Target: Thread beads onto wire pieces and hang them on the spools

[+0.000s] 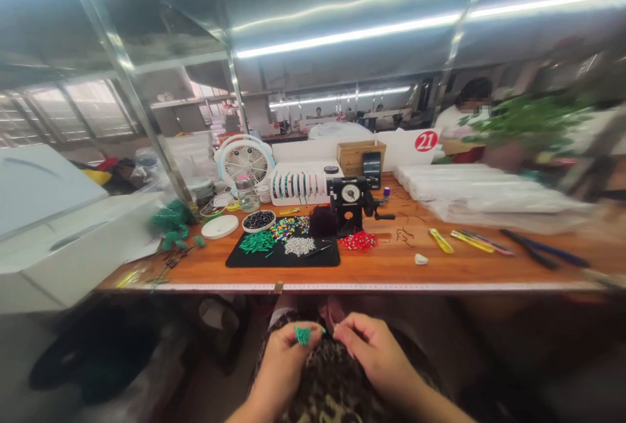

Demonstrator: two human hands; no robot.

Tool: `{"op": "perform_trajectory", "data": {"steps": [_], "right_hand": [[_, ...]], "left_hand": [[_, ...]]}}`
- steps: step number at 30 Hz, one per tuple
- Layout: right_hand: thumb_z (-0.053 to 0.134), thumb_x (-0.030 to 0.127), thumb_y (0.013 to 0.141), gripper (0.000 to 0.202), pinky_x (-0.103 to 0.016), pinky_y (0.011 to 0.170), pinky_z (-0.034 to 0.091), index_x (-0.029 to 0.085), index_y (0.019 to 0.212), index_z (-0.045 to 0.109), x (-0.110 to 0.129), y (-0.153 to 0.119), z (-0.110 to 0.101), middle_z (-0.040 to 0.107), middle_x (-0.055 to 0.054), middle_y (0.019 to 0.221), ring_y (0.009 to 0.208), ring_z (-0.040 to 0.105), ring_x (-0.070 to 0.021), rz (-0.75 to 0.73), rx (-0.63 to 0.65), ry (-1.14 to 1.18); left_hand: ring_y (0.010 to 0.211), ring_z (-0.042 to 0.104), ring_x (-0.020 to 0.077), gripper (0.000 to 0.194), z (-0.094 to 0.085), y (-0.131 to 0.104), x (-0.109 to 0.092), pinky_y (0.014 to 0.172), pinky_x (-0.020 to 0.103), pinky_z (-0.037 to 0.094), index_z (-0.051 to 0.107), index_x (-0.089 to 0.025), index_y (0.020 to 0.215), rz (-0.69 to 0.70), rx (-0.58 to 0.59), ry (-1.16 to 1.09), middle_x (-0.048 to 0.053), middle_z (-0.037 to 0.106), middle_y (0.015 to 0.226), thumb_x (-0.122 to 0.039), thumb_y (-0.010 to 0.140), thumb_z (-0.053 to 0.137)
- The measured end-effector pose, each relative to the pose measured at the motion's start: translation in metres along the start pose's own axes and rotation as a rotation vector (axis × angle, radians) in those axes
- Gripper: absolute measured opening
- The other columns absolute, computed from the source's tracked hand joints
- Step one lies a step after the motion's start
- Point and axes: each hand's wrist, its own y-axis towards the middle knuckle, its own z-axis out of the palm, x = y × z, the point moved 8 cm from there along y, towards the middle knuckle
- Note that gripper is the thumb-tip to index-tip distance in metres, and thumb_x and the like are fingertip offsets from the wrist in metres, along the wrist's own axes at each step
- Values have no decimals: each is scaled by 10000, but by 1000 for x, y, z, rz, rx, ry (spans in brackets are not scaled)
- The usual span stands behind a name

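Note:
My left hand (286, 351) is closed around a small bundle of green cord or beads (302, 335), which shows between the thumb and fingers. A tiny green tip sticks out past that hand's fingertips. Close by on the right, my right hand (374, 351) is closed in a pinch; what sits in its fingertips is too small to name. Both hands are above my lap, below the front edge of the table. On a black mat (235, 260) beyond them lie green tube beads (257, 244), silvery-white beads (299, 246) and mixed coloured beads (287, 229).
On the wooden table (381, 273) stand a black hand-cranked machine (349, 204), a white spool rack (298, 191), a fan (246, 163) and a dish of black beads (259, 220). Red beads (358, 240) lie beside the mat. Pliers (531, 248) and plastic-wrapped rolls (469, 185) are at right.

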Motion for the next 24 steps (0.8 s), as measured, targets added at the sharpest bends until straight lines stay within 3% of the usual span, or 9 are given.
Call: {"op": "perform_trajectory", "data": {"steps": [3, 5, 10, 14, 19, 21, 23, 24], "right_hand": [[498, 477, 816, 383, -230, 545, 315, 171, 588, 469, 5, 0, -10, 440, 23, 576, 580, 385, -113, -42, 24, -155], [478, 453, 824, 362, -232, 549, 315, 177, 591, 449, 10, -2, -23, 432, 28, 576, 583, 381, -116, -63, 20, -228], [429, 470, 846, 357, -246, 534, 340, 198, 615, 436, 18, -8, -79, 440, 30, 558, 549, 420, -126, -47, -106, -386], [418, 534, 823, 377, -249, 529, 395, 208, 633, 431, -2, -16, -112, 455, 20, 603, 580, 475, -147, 48, -173, -352], [371, 431, 871, 361, -248, 516, 356, 201, 602, 444, -30, -20, -115, 479, 16, 545, 523, 464, -134, 114, -128, -414], [443, 315, 838, 257, -258, 598, 380, 184, 638, 537, -24, -19, -105, 570, -13, 634, 628, 521, -152, 64, -69, -519], [520, 267, 791, 143, -267, 707, 397, 187, 800, 639, -11, -19, -86, 644, -39, 822, 789, 559, -176, 18, 21, -519], [550, 286, 782, 187, -268, 742, 400, 198, 910, 652, -4, -18, -74, 651, -49, 926, 852, 564, -184, -2, 75, -462]], "left_hand": [[662, 628, 203, 128, -1, -3, -22, 649, 246, 481, 751, -200, 652, 169, 48, 217, 49, 722, 688, -298, 673, 671], [701, 657, 223, 110, -11, -3, -32, 676, 254, 499, 757, -227, 659, 255, 12, 270, 46, 736, 716, -279, 665, 661], [708, 676, 243, 152, -52, 2, -48, 708, 278, 520, 762, -227, 699, 331, -185, 338, 50, 741, 725, -336, 672, 660], [711, 680, 241, 145, -68, 5, -63, 725, 272, 523, 763, -234, 711, 358, -231, 396, 33, 742, 729, -315, 665, 652], [725, 678, 240, 109, -55, 5, -70, 717, 252, 520, 761, -262, 675, 389, -229, 350, 22, 744, 738, -316, 635, 675], [679, 668, 233, 120, -36, 5, -69, 657, 241, 519, 759, -260, 654, 392, -134, 307, 28, 740, 714, -346, 647, 675], [643, 653, 224, 123, -9, 4, -68, 615, 232, 508, 755, -255, 629, 384, 22, 268, 31, 731, 682, -345, 649, 674], [632, 643, 217, 125, 5, 2, -66, 609, 229, 502, 752, -250, 621, 372, 100, 250, 32, 723, 663, -338, 653, 669]]}}
